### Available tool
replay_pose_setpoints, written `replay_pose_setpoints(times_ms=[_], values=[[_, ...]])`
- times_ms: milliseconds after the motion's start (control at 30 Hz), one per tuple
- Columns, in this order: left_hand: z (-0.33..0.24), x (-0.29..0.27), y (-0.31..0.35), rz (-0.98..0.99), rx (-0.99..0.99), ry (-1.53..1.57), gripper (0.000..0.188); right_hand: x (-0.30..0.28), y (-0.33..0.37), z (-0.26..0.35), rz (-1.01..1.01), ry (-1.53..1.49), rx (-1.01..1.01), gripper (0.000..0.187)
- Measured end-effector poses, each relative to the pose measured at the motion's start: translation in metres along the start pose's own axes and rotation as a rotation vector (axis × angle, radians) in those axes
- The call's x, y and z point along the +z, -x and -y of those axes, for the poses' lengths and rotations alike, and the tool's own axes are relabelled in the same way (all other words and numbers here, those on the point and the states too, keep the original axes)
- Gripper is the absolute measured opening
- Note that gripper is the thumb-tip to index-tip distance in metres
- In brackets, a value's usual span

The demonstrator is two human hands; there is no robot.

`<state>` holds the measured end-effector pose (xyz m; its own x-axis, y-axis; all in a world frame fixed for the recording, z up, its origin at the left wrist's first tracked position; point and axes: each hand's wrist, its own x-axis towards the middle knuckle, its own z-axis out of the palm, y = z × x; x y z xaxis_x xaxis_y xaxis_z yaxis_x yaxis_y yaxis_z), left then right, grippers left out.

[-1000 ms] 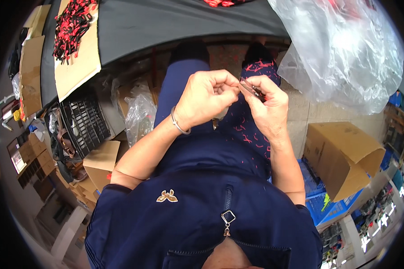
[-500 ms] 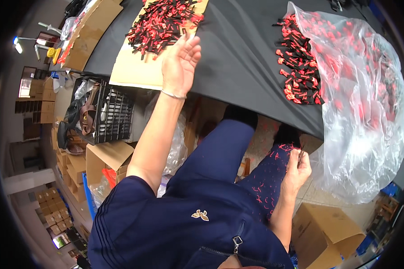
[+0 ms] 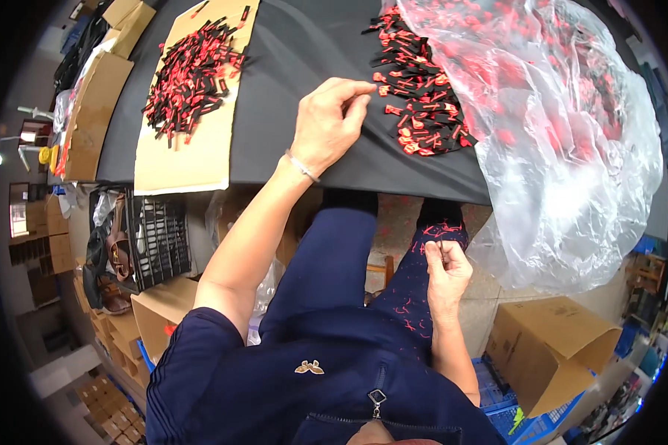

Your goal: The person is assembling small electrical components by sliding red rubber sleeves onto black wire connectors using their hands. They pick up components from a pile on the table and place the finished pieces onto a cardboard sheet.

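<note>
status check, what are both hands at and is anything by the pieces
Left hand at left edge of black-and-red pile, hold unclear. Right hand gripping small dark tool. Clear plastic bag against pile's right side.

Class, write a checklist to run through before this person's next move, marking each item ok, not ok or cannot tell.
1. Left hand beside the near pile of black-and-red pieces: ok.
2. Left fingertips touching a piece there: cannot tell; they are very close to its edge.
3. Near pile reachable past the clear plastic bag: ok, its left part looks uncovered.
4. Right hand holding the thin dark tool: ok.
5. Second pile lying on the cardboard sheet: ok.
6. Right trouser leg free of red scraps: not ok.
</note>
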<state>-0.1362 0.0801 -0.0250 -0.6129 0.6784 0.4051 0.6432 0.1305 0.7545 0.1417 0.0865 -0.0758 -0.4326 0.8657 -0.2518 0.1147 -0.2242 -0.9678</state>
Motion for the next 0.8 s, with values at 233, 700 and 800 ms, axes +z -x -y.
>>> replay_pose_setpoints(times_ms=[233, 700, 800], values=[[0.015, 0.033, -0.032, 0.115, 0.252, -0.350, 0.014, -0.005, 0.001, -0.007, -0.006, 0.021, 0.009, 0.016], [0.010, -0.006, -0.026, 0.316, -0.120, -0.289, 0.018, -0.013, -0.004, -0.004, -0.044, 0.050, -0.031, 0.019], [-0.003, -0.015, -0.007, 0.282, -0.326, 0.042, 0.012, -0.011, -0.005, 0.009, -0.050, 0.027, -0.055, 0.015]])
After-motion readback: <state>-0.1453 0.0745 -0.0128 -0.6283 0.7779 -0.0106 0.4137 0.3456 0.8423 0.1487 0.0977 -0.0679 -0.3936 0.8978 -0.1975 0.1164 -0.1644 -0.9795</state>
